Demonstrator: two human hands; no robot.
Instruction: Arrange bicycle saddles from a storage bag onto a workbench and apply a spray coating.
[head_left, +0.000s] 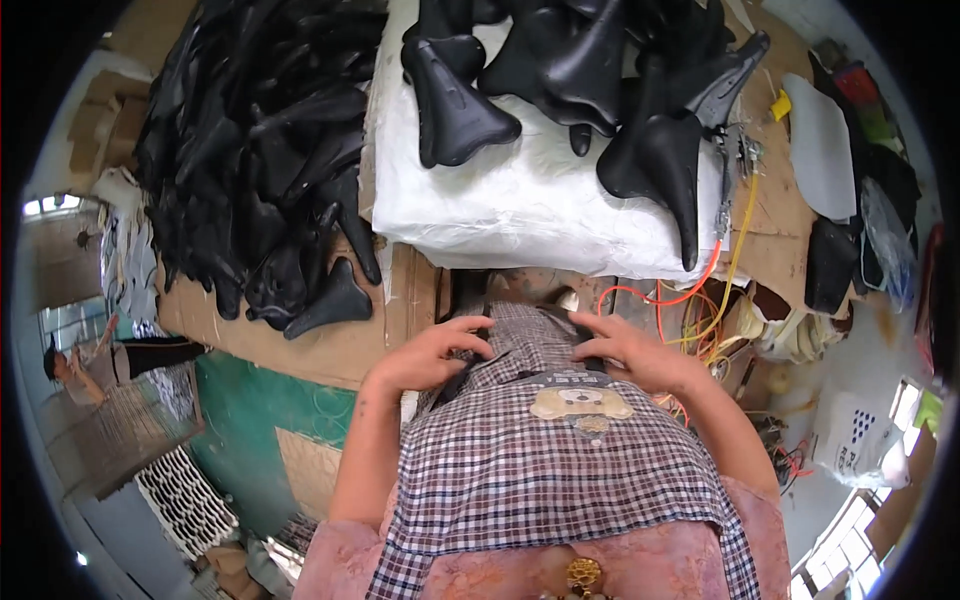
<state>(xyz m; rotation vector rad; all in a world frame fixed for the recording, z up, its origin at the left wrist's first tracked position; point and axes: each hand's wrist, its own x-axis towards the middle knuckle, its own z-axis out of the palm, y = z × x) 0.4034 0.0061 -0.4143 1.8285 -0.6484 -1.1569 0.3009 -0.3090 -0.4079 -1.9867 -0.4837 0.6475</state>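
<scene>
My left hand (430, 354) rests at my lap, its fingers apart over the checked apron (560, 465). Opposite it, my right hand (632, 352) lies against the apron's other side, fingers also spread. Neither hand shows anything held; something dark shows beneath the fingertips, too hidden to name. Beyond my hands, black bicycle saddles lie on a white-covered work surface (480, 225). One saddle (450, 105) sits at its left, and another saddle (655, 165) points its nose toward me at the right.
A large heap of black saddles (260, 150) fills the cardboard-covered table on the left. An air gun (724, 190) hangs at the right edge, with an orange hose (665, 300) and yellow hose below. Another person (80, 370) is at far left.
</scene>
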